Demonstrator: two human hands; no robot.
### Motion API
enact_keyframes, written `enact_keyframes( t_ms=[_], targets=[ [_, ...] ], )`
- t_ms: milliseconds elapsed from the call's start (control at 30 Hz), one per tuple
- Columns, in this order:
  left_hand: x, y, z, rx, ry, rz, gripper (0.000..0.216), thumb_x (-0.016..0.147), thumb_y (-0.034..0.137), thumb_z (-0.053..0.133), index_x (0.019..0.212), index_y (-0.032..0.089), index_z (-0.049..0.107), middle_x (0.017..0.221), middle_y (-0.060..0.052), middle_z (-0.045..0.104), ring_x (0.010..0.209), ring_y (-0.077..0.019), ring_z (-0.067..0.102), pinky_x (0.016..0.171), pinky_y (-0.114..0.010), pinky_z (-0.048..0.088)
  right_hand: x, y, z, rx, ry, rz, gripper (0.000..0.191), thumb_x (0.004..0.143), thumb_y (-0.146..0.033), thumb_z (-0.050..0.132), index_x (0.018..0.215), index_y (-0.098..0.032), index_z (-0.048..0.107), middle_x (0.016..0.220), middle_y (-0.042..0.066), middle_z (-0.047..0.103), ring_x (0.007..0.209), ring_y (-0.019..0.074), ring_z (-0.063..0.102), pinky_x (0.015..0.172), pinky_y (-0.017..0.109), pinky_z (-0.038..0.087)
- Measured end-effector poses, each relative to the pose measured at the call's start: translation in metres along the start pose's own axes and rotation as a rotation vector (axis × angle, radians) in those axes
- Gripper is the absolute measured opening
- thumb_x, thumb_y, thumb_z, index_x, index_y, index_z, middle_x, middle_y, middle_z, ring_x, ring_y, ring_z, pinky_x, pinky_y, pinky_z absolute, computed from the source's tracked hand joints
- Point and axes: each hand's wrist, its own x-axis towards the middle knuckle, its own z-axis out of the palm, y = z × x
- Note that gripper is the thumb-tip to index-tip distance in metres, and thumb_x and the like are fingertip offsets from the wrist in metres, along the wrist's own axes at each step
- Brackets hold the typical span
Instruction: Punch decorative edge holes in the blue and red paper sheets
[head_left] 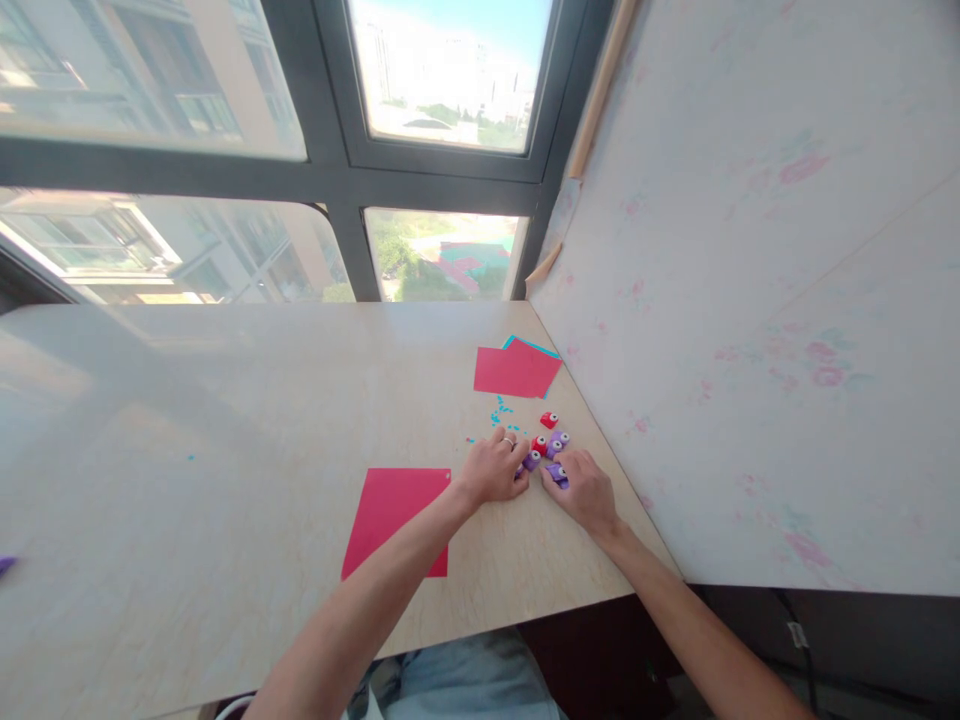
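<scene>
My left hand [496, 467] rests on the table with fingers curled, its fingertips at a small purple punch [532, 460]. My right hand [583, 488] is closed round another purple punch [557, 472]. Between and just beyond the hands sit a red punch [539, 443] and a purple one [557, 440]. A further red punch [549, 420] stands alone a little farther away. A red paper sheet [397, 515] lies flat under my left forearm.
A stack of red sheets over a blue one [516, 368] lies near the wall at the table's far right. Tiny blue paper bits [501, 410] are scattered beside it. A pale patterned wall panel [750, 300] borders the wooden table [225, 420] on the right; windows stand behind.
</scene>
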Motion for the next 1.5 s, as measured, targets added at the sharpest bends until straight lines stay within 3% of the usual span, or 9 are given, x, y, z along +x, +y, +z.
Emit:
enact_keyframes(
  t_ms=[233,400,600,867,1100,1500],
  targets=[
    [-0.006,0.000,-0.001,-0.032,0.032,-0.012,0.052,0.088,0.040,0.047,0.134,0.015,0.044,0.111,-0.015,0.062,0.109,-0.0308,0.052,0.075,-0.039,0.050,0.000,0.000,0.002,0.006,-0.017,0.033,0.020,0.091,-0.039,0.057,0.089,-0.020,0.061,0.081,0.008,0.065,0.082,0.0231,0.060,0.071,0.033,0.047],
    [-0.011,0.001,0.001,-0.070,0.047,-0.069,0.043,0.086,0.043,0.051,0.120,0.016,0.052,0.124,-0.016,0.057,0.115,-0.0315,0.050,0.088,-0.045,0.045,0.000,0.001,0.002,0.010,-0.033,0.052,0.022,0.091,-0.041,0.056,0.088,-0.020,0.061,0.080,0.008,0.064,0.082,0.0234,0.059,0.071,0.033,0.046],
    [-0.018,-0.001,0.006,-0.138,0.107,-0.149,0.055,0.084,0.045,0.054,0.130,0.017,0.046,0.129,-0.016,0.055,0.123,-0.0332,0.045,0.097,-0.048,0.040,0.001,0.001,0.002,0.021,-0.032,0.062,0.022,0.091,-0.041,0.056,0.087,-0.020,0.061,0.081,0.008,0.064,0.083,0.0234,0.059,0.072,0.033,0.046],
    [-0.029,-0.016,0.005,-0.109,0.105,-0.047,0.033,0.090,0.046,0.051,0.110,0.023,0.063,0.122,-0.011,0.058,0.121,-0.0313,0.044,0.090,-0.046,0.041,0.002,0.001,0.000,0.026,-0.037,0.057,0.022,0.091,-0.041,0.056,0.088,-0.020,0.061,0.081,0.007,0.063,0.082,0.0231,0.058,0.072,0.033,0.046],
    [-0.026,-0.017,0.001,-0.079,0.080,-0.025,0.026,0.088,0.040,0.051,0.097,0.019,0.064,0.098,-0.012,0.062,0.103,-0.0287,0.052,0.080,-0.042,0.044,0.002,0.002,0.000,0.030,-0.038,0.058,0.024,0.092,-0.042,0.054,0.087,-0.020,0.062,0.080,0.007,0.063,0.081,0.0230,0.057,0.072,0.033,0.045],
    [-0.019,-0.018,-0.003,-0.053,0.012,0.076,0.022,0.083,0.034,0.051,0.094,0.018,0.062,0.089,-0.012,0.062,0.093,-0.0295,0.054,0.067,-0.039,0.047,0.003,0.000,-0.003,0.051,-0.022,0.060,0.022,0.092,-0.041,0.056,0.085,-0.020,0.060,0.080,0.006,0.063,0.080,0.0228,0.058,0.072,0.033,0.046]
  ],
)
